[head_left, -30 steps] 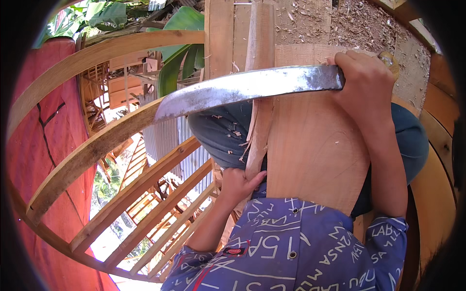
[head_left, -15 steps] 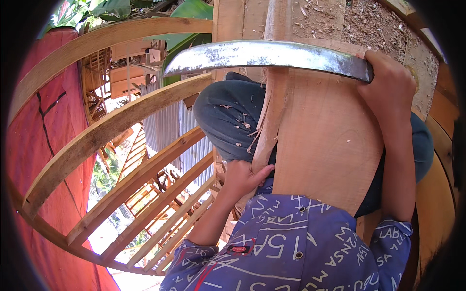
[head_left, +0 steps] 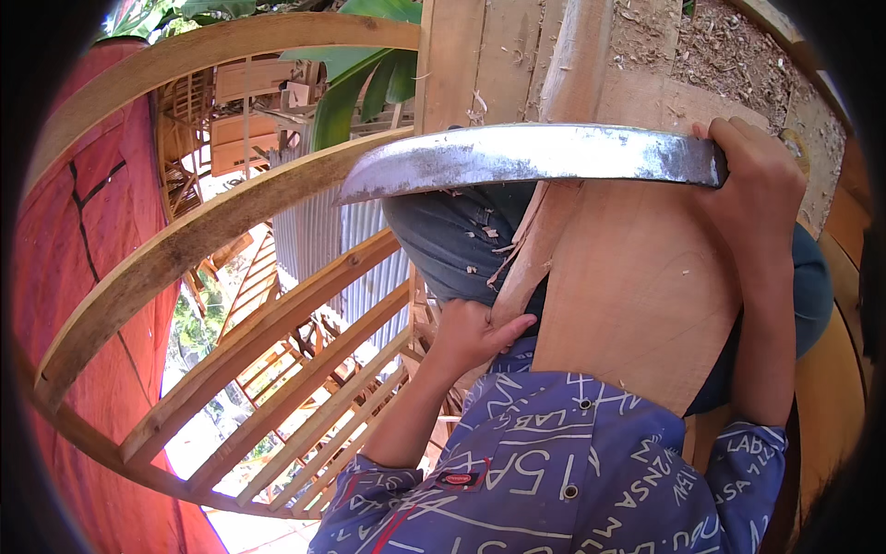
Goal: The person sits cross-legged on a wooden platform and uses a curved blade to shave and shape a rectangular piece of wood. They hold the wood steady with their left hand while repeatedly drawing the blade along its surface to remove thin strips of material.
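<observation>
My right hand point(head_left: 752, 180) is closed round the handle end of a long, worn steel blade point(head_left: 526, 157). The blade lies almost level across the upper part of a broad, pale wooden plank point(head_left: 637, 286), with its tip pointing left. The plank stands upright between my knees, which are in dark blue trousers point(head_left: 452, 245). My left hand point(head_left: 471, 337) grips the plank's rough left edge lower down, thumb against the wood. A splintered strip point(head_left: 531, 254) hangs along that edge just above the left hand. My blue patterned shirt point(head_left: 554, 471) fills the lower middle.
Curved wooden ribs point(head_left: 194, 240) and slatted frames point(head_left: 305, 406) arc across the left. A red sheet point(head_left: 83, 240) lies beyond them at far left. Grey corrugated metal point(head_left: 360, 268) and banana leaves point(head_left: 355, 78) sit behind. Wood shavings point(head_left: 738, 55) cover the boards at top right.
The blade's tip swung up from a downward slant to nearly level, and my right hand shifted to the right. My left hand stayed on the plank's edge.
</observation>
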The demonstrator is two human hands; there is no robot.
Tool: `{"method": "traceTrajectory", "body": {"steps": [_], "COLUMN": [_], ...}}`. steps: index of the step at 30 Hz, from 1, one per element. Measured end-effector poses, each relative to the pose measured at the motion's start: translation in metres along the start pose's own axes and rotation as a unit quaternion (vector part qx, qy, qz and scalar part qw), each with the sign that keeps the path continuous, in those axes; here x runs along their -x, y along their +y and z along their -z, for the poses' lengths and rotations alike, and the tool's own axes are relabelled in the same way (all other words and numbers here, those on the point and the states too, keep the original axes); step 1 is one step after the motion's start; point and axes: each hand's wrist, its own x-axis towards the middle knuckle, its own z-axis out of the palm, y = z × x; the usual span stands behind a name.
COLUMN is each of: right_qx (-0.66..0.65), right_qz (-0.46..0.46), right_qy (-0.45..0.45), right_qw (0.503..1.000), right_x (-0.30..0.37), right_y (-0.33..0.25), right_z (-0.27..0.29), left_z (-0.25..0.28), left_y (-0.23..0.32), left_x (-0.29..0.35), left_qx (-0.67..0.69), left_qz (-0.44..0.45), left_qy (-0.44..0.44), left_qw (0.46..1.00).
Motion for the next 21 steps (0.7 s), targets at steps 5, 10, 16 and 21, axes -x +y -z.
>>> {"method": "traceTrajectory", "body": {"steps": [5,10,16,21], "right_qx": [-0.014,-0.022,0.032,-0.007], "right_qz": [0.023,0.048,-0.035,0.007], "right_qy": [0.001,-0.001,0.051,-0.008], "right_qw": [1.000,0.999,0.998,1.000], "right_x": [0.002,0.003,0.005,0.004], "right_y": [-0.005,-0.007,0.018,0.003], "right_z": [0.005,0.003,-0.006,-0.006], "left_z": [-0.002,0.000,0.005,0.000], "left_y": [-0.001,-0.001,0.006,0.001], "left_x": [0.000,0.000,-0.001,0.001], "left_qx": [-0.030,0.014,0.030,0.067], "left_qz": [0.000,0.012,0.036,0.022], "left_qy": [-0.006,-0.028,-0.048,-0.035], "left_qw": [1.000,0.999,0.998,0.997]}}
